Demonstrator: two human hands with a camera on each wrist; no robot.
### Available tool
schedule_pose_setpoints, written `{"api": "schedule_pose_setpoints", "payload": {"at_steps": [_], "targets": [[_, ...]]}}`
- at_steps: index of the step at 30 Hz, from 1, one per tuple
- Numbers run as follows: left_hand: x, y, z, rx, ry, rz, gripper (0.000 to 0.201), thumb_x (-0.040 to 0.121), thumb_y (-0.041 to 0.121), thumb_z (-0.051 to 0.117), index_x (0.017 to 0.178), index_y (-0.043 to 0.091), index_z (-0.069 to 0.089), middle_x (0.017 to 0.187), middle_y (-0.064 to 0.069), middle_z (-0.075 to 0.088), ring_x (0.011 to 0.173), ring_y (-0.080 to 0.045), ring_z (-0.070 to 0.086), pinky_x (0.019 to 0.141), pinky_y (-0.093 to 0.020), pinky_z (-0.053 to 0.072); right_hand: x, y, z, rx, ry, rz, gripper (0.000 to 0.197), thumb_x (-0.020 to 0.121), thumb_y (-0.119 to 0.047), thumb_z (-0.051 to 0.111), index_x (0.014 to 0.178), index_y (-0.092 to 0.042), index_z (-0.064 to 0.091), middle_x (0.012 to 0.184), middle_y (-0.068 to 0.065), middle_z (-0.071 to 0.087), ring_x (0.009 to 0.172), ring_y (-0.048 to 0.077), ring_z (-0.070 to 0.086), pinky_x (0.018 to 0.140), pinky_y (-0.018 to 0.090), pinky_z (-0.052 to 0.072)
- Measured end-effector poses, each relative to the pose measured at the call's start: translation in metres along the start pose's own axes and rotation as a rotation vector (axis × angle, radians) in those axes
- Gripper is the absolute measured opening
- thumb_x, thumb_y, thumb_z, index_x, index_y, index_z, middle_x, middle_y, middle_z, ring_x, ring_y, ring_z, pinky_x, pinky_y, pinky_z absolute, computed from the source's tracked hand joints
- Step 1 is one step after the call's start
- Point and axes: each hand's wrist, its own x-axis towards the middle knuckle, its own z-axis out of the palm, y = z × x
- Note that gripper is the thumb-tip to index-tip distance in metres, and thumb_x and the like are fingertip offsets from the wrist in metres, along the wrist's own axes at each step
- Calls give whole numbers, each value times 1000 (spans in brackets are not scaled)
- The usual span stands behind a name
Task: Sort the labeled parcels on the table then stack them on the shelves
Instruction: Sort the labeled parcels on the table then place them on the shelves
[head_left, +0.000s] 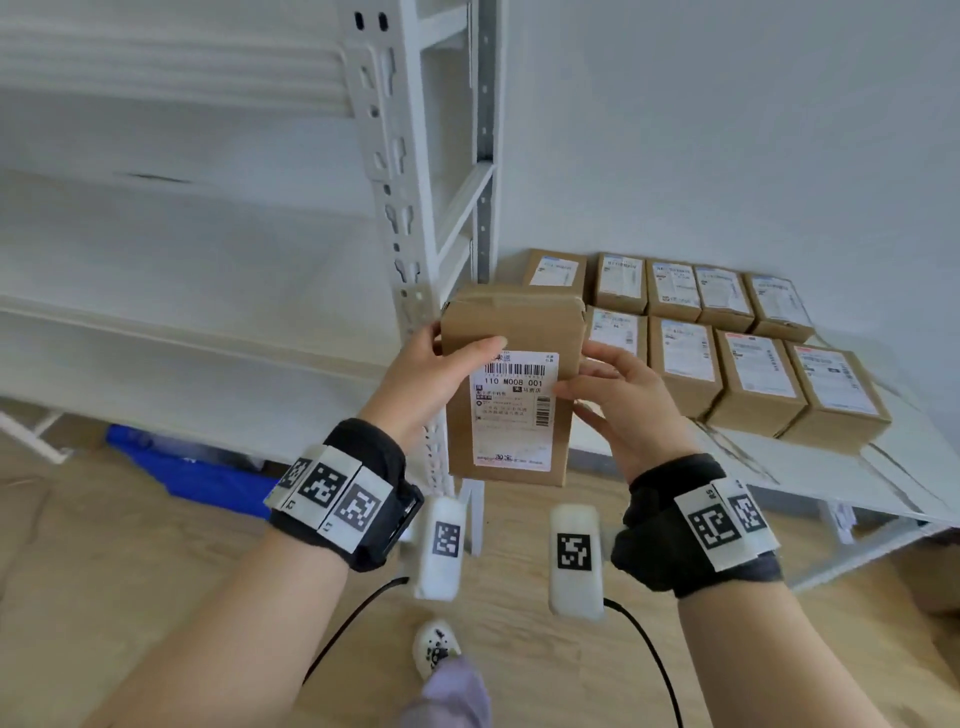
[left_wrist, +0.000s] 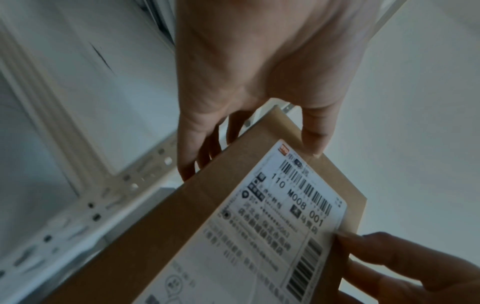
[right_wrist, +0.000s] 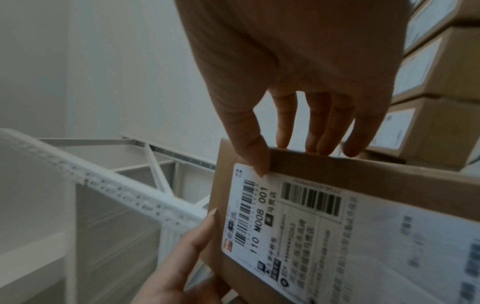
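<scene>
Both hands hold one brown cardboard parcel (head_left: 511, 332) upright in the air, its white label (head_left: 513, 410) reading "110 M008 001" facing me. My left hand (head_left: 441, 374) grips its left edge, thumb on the front and fingers behind. My right hand (head_left: 618, 400) grips the right edge, thumb on the label. The parcel (left_wrist: 207, 236) fills the left wrist view, and the same parcel (right_wrist: 363, 216) fills the right wrist view. Several more labeled parcels (head_left: 753, 358) lie in two rows on a white table (head_left: 831, 478) at the right. White shelves (head_left: 156, 249) stand at the left.
The shelf upright post (head_left: 410, 208) stands just behind the held parcel. A blue bin (head_left: 208, 478) sits on the wooden floor under the lowest shelf. A white wall is behind the table. My shoe (head_left: 435, 647) and two cables are below.
</scene>
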Motion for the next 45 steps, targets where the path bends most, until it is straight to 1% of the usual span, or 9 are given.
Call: {"api": "schedule_pose_setpoints", "payload": {"at_steps": [10,18,23,27,30,33,37,40,45], "targets": [[-54,0,-121,-75,306,42,53,81,55,64,121,23,56,111,6,69,106,-14,63,101,-43,46,-15,-3,130,-50,-236,-14,42,75,5,66,111,-15,57,109,8,68,103,21,63,91,37,48],[-47,-28,-263,-69,504,-8,43,86,51,60,117,22,55,111,4,67,104,-13,63,100,-41,46,8,13,288,-99,-350,14,44,74,6,65,113,-14,56,111,8,67,105,22,62,94,40,49],[-37,-36,-377,-44,567,-21,38,85,51,61,113,26,55,110,2,68,104,-17,63,100,-43,47,23,25,412,-99,-398,28,47,75,9,62,117,-11,54,110,9,67,102,22,63,85,34,49],[-35,-39,-469,2,614,-39,32,86,52,60,109,30,56,109,5,68,102,-16,64,98,-42,48,28,33,511,-78,-414,50,45,76,12,57,114,-11,55,105,7,67,102,24,62,90,38,50],[-32,-41,-530,16,652,-30,27,85,51,61,105,33,57,108,6,68,101,-15,64,98,-42,48,31,36,576,-61,-429,42,47,76,13,53,116,-10,55,103,7,67,102,24,61,88,36,50],[-26,-46,-576,25,666,-15,35,86,49,60,114,27,58,108,5,69,99,-14,65,96,-39,50,34,39,625,-66,-423,37,49,75,15,50,118,-8,54,102,9,66,103,27,61,88,37,51],[-5,-53,-630,40,663,20,35,86,49,61,115,29,60,105,9,70,97,-11,66,96,-40,50,49,39,679,-56,-394,16,52,72,15,48,118,-8,55,108,12,66,102,28,63,93,42,51],[19,-59,-668,31,683,38,47,80,55,60,120,30,58,107,12,69,99,-9,65,96,-40,50,71,41,720,-68,-388,1,53,71,15,48,117,-9,55,112,12,65,104,28,62,94,43,51],[70,-64,-737,55,699,35,45,90,45,58,128,23,51,113,8,65,99,-7,62,88,-28,50,119,46,795,-32,-389,-1,51,73,14,49,117,-11,55,114,11,64,105,27,61,94,41,51]]}}
